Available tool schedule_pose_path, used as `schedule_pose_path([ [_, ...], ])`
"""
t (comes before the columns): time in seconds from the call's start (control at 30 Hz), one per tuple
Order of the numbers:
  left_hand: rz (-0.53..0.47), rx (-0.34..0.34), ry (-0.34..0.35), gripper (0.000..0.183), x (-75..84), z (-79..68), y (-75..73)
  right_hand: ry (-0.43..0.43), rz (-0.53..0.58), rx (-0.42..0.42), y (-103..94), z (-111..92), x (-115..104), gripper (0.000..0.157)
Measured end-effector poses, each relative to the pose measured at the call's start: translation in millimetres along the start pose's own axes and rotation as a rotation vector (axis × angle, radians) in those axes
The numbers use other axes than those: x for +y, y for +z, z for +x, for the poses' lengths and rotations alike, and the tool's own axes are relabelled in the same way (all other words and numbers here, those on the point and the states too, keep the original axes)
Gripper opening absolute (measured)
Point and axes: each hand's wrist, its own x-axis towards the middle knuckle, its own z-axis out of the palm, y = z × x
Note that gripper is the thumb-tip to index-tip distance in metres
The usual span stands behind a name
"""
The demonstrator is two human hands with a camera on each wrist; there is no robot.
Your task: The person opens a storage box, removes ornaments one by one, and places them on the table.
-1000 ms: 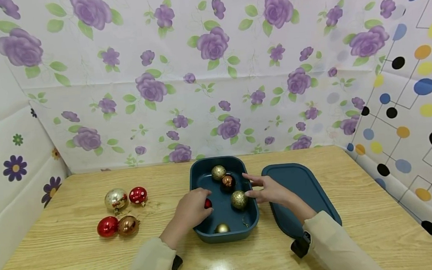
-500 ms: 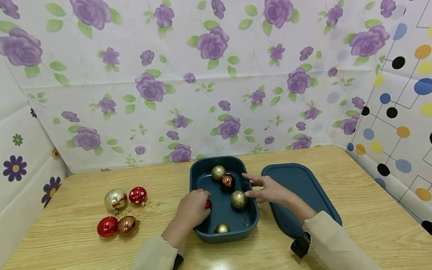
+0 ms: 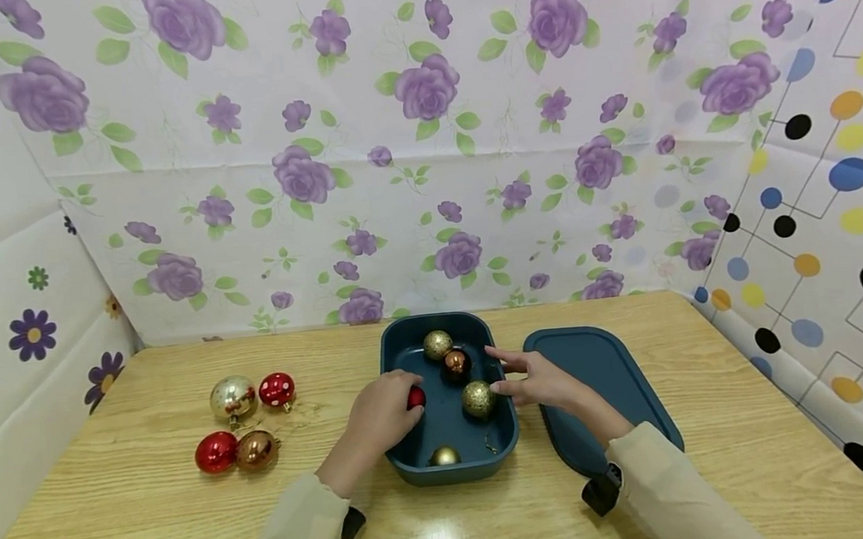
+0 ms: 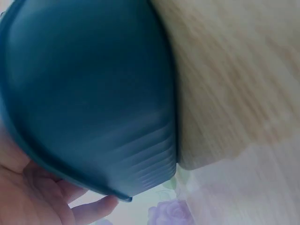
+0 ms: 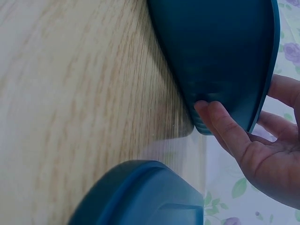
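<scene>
A dark blue rectangular box (image 3: 446, 473) stands on the table, without its lid. My left hand (image 3: 383, 411) reaches over its left wall and holds a red Christmas ball (image 3: 415, 397) between thumb and fingers. Most of that ball is hidden by the hand. On the right wall, my right hand (image 3: 535, 379) grips the rim; in the right wrist view, two of its fingers (image 5: 220, 112) press the outer side. Inside the box lie a glittery gold ball (image 3: 478, 400), a smaller gold ball (image 3: 438, 345), a copper ball (image 3: 456, 364) and a matte gold ball (image 3: 444, 456).
The blue lid (image 3: 589, 375) lies flat right of the box, partly under the right forearm. Grouped on the left are a pale gold ball (image 3: 233, 398), a red white-dotted mushroom ornament (image 3: 277, 389), a shiny red ball (image 3: 216, 452) and a brown one (image 3: 257, 450). Patterned cloth walls surround the table.
My left hand has shifted slightly up and left, and more of the red Christmas ball shows between its fingers. The right hand and the box stay in place.
</scene>
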Motion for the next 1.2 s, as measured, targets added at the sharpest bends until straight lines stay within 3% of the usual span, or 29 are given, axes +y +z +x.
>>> schedule_pose_path([
  [0.2, -0.069, 0.086, -0.029, 0.033, -1.4, -3.8, -10.9, -0.007, 0.005, 0.001, -0.3, -0.4, -0.1, 0.071],
  [0.4, -0.149, 0.231, -0.042, 0.036, -7.3, -9.3, -25.1, -0.003, -0.005, 0.002, -0.3, -0.2, -0.2, 0.071],
  [0.7, -0.267, 0.326, -0.088, 0.036, -38.4, -16.1, -30.7, -0.007, -0.012, 0.002, -1.1, -0.2, 0.6, 0.07],
  [0.87, -0.339, 0.318, -0.127, 0.036, -55.6, -16.8, -25.8, 0.005, -0.012, 0.008, -1.1, -0.6, -0.1, 0.07],
  [1.2, -0.4, 0.187, -0.27, 0.039, -79.6, -14.8, -17.3, 0.006, -0.029, -0.001, -0.1, -0.8, -4.0, 0.068],
])
